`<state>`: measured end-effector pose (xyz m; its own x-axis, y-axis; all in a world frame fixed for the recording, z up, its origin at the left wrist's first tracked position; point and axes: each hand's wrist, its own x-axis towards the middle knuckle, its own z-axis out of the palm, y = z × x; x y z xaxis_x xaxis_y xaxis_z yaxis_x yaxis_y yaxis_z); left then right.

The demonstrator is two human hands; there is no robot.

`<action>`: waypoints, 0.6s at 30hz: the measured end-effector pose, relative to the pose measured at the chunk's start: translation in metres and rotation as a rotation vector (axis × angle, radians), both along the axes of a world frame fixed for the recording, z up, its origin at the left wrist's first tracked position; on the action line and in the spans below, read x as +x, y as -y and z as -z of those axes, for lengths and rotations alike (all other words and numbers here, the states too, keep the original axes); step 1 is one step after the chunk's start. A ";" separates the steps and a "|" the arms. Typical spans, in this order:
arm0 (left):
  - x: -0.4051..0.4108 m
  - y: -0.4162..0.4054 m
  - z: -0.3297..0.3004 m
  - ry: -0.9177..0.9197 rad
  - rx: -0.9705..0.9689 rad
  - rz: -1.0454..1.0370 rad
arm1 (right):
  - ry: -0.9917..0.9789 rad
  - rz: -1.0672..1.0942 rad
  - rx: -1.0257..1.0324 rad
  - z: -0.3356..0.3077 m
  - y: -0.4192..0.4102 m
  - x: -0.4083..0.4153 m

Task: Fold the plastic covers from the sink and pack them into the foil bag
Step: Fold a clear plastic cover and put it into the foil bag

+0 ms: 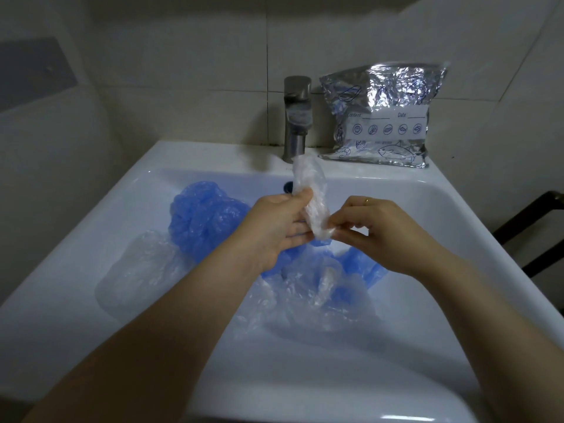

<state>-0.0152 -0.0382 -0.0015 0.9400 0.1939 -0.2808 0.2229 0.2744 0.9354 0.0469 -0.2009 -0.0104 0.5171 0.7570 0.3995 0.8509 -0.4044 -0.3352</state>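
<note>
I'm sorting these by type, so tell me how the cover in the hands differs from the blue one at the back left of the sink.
The clear cover is colourless; the blue cover is tinted blue. The clear cover is folded into a narrow strip, while the blue cover is a loose, puffy bunch. The clear cover is held up by the left hand and right hand; the blue cover lies untouched in the sink. Both are thin crinkled plastic.
</note>
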 end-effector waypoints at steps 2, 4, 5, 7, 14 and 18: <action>-0.001 0.001 0.000 -0.001 0.007 0.011 | -0.051 0.004 0.006 0.001 0.000 0.000; -0.003 0.001 0.000 0.007 0.027 0.018 | -0.115 0.007 0.061 0.003 -0.002 -0.001; -0.004 0.002 0.000 0.013 0.043 0.017 | -0.140 0.017 0.092 0.004 -0.004 -0.002; -0.005 0.003 -0.001 0.028 0.067 0.017 | -0.200 0.060 0.155 0.005 -0.008 -0.005; -0.006 0.006 -0.001 0.013 0.011 0.057 | -0.183 0.036 0.280 0.003 -0.010 -0.011; -0.004 0.005 -0.002 -0.015 -0.032 0.066 | -0.058 0.049 0.209 0.002 -0.007 -0.010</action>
<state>-0.0196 -0.0437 0.0003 0.9463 0.1217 -0.2996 0.2551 0.2886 0.9228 0.0373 -0.1935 -0.0125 0.5780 0.6342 0.5136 0.8088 -0.3614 -0.4639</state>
